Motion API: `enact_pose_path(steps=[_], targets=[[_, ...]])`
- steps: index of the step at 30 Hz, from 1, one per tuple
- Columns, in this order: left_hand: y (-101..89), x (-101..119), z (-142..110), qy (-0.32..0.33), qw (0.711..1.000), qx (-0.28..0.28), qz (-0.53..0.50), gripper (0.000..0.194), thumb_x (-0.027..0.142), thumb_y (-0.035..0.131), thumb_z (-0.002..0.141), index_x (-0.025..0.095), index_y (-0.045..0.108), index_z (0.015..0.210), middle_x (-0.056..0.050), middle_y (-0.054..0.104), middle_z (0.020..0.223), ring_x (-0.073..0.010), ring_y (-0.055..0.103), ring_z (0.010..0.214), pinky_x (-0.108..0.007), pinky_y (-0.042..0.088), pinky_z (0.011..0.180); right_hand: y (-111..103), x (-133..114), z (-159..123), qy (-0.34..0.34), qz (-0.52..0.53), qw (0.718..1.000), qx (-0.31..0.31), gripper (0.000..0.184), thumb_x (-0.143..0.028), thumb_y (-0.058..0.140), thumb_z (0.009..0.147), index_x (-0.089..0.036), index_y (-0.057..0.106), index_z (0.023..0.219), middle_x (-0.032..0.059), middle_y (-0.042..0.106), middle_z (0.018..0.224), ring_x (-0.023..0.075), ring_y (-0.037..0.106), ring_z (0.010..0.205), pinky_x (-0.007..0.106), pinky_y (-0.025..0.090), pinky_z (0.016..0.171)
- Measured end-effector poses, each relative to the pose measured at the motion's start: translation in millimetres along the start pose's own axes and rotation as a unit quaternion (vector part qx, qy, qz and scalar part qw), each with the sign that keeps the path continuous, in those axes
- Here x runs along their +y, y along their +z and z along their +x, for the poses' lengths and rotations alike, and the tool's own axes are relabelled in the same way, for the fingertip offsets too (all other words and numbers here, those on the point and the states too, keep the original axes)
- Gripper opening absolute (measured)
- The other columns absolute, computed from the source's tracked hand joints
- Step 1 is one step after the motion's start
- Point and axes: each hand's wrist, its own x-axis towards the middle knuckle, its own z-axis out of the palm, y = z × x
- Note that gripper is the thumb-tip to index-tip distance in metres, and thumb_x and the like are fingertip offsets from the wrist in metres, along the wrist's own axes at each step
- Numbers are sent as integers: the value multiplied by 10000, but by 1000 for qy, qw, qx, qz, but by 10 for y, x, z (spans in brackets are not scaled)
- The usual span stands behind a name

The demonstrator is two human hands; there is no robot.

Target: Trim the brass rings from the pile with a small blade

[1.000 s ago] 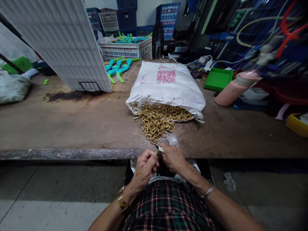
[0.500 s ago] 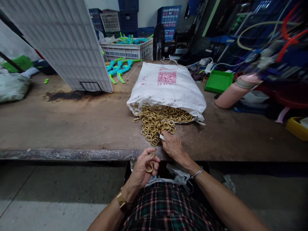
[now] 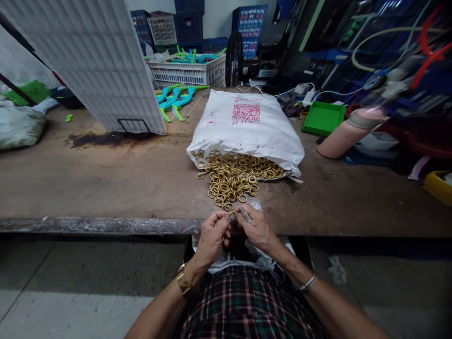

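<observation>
My left hand (image 3: 213, 238) is closed at the table's front edge, pinching a gold ring (image 3: 232, 212) by its near side. Another bit of gold shows low in the same hand, mostly hidden by the fingers. My right hand (image 3: 259, 230) is closed too, with a small pale blade-like tool (image 3: 246, 215) between thumb and fingers. Its fingertips meet the pinched ring from the right. Just beyond both hands, a heap of gold rings (image 3: 231, 183) spills from the mouth of a white sack (image 3: 243, 134) with red print.
A white corrugated panel (image 3: 106, 70) stands at the left on a wire foot. Turquoise and green toy bows (image 3: 180, 98) lie behind it, near a white crate (image 3: 183, 75). To the right are a green tray (image 3: 324, 118) and a pink bottle (image 3: 342, 136).
My right hand has drawn back from the heap with a ring and met my left hand. The left fingers, apart before, have closed on that ring.
</observation>
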Motion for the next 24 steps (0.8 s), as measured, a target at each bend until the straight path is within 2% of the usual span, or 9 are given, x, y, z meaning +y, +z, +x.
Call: enact_pose_path(steps=[3,6,9,14,20,24], targets=[[1,-12,-11,21,997,12,71,357,490,612,678,151,530,755,57,455,532,-34,367,394,-142,276,357,41,-51,-28,-3,29,999,-23,191,-342,440,811,-192,529,733,-28,518,611,102,461,567,208,365,549],[2,-5,-39,66,988,25,138,329,470,583,712,142,562,712,55,445,489,-38,342,390,-154,280,373,61,-67,-17,27,52,998,-24,267,-390,415,819,-187,499,668,-36,493,556,97,434,534,209,346,523],[2,-8,-69,101,978,6,181,296,432,585,723,137,588,702,48,456,504,-40,345,412,-158,282,393,73,-49,2,47,43,998,-11,288,-404,411,811,-178,497,653,-37,483,566,94,414,544,208,327,515],[-17,-39,-87,26,990,-27,133,351,503,533,737,152,523,730,53,445,526,-42,361,388,-156,283,364,84,-57,-3,37,29,999,-4,258,-365,434,791,-178,471,617,-44,457,554,89,395,548,209,326,531],[-15,-15,-113,-9,998,-54,37,369,513,569,704,153,506,746,58,431,531,-33,336,387,-149,256,353,80,-62,-11,43,62,997,-8,255,-354,410,798,-179,476,623,-36,490,548,91,426,521,205,336,509],[-7,5,-134,1,998,-59,3,362,502,581,701,154,504,763,59,431,533,-32,331,384,-154,255,352,70,10,-53,19,-34,999,13,249,-326,382,808,-192,461,614,-26,486,542,103,424,515,211,314,503]])
